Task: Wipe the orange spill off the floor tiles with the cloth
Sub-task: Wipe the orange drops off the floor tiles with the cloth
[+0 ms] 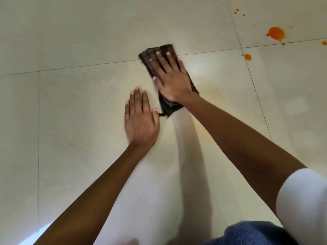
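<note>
A dark folded cloth (153, 52) lies flat on the pale floor tiles (79, 41), across a grout line. My right hand (170, 77) presses down on it with fingers spread and straight. My left hand (140, 119) rests flat on the tile just left of the cloth's near end, holding nothing. An orange spill blot (276, 33) sits at the far right, with a smaller drop (248, 57) nearer the cloth and tiny specks (236, 11) further back. A faint yellowish smear (210, 92) shows on the tile right of the cloth.
Grout lines cross the glossy tiles. My bent knee in blue denim (251, 232) and a white sleeve (304, 200) fill the lower right corner. Another orange drop (324, 43) touches the right edge.
</note>
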